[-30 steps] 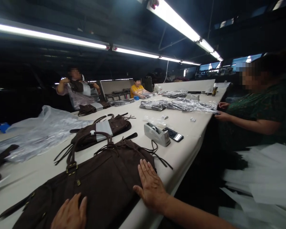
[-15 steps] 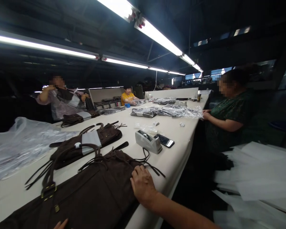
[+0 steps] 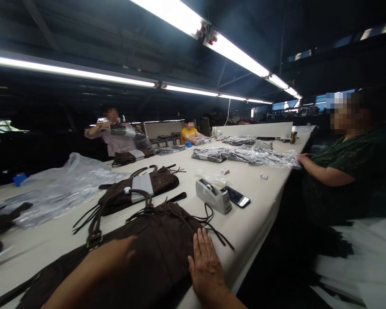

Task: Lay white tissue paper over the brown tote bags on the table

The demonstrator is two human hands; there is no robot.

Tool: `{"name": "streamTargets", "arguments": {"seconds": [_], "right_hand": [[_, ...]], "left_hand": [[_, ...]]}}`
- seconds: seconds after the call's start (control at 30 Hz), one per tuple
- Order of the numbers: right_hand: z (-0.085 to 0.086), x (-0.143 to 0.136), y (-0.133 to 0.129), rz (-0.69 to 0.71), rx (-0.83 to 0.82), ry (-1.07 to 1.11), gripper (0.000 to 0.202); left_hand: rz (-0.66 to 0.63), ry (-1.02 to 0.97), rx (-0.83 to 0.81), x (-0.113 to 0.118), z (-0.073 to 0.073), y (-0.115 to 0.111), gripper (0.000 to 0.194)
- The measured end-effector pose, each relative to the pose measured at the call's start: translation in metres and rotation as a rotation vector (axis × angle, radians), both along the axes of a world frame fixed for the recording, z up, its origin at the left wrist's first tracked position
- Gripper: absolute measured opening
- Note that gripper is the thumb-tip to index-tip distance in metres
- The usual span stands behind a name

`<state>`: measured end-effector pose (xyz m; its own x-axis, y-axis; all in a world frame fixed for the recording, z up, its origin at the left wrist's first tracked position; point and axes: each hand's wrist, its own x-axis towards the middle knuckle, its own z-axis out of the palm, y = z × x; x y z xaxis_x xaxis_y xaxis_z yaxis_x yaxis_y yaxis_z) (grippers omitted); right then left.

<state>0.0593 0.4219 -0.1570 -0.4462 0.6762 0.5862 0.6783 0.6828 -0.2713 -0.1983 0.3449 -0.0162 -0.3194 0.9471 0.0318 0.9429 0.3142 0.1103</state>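
Note:
A dark brown handbag point(image 3: 161, 249) with looped handles and thin cords lies on the table in front of me. My right hand point(image 3: 207, 268) rests against the bag's right end, palm down with its fingers stretched out. Over the bag's middle is my left hand point(image 3: 124, 251), blurred by motion, so its fingers do not show clearly. Just beyond lies a second brown handbag point(image 3: 162, 182) with a pale paper band around its body. A grey tape dispenser point(image 3: 214, 195) stands near the bag's cords, beside a phone point(image 3: 235, 196).
Clear plastic sheeting point(image 3: 73, 184) spreads across the left of the pale table point(image 3: 244, 231). Plastic-wrapped goods point(image 3: 260, 154) lie farther back, touched by a person in green point(image 3: 337, 171) at right. Two more people work behind. White sheets point(image 3: 363, 257) pile up at lower right.
My left hand has come from the bottom edge forward over the bag. My right hand's fingers have straightened and flattened at the bag's end. The view has turned left.

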Motion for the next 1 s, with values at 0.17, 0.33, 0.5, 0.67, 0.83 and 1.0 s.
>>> {"name": "streamTargets", "arguments": {"seconds": [0.17, 0.33, 0.5, 0.67, 0.83, 1.0], "right_hand": [[-0.008, 0.005, -0.001, -0.001, 0.066, 0.047, 0.053], [0.0, 0.024, -0.003, 0.078, 0.146, 0.089, 0.052], [0.077, 0.022, 0.02, 0.054, -0.161, -0.038, 0.029], [0.124, -0.016, 0.06, 0.08, -0.511, -0.387, 0.041], [0.092, -0.032, 0.085, 0.306, -1.202, 0.251, 0.028], [0.078, -0.023, 0.086, 0.493, -1.459, 0.815, 0.044]], "left_hand": [[-0.166, -0.06, 0.179, 0.024, 0.002, 0.07, 0.042], [-0.181, -0.077, 0.416, 0.045, -0.072, 0.055, 0.056], [-0.084, -0.175, 0.585, 0.039, -0.078, 0.046, 0.058], [0.152, -0.342, 0.56, 0.041, -0.059, 0.039, 0.04], [0.096, -0.69, 0.445, 0.054, -0.053, 0.036, 0.054], [0.24, -1.199, 0.272, 0.07, -0.045, 0.054, 0.077]]}}
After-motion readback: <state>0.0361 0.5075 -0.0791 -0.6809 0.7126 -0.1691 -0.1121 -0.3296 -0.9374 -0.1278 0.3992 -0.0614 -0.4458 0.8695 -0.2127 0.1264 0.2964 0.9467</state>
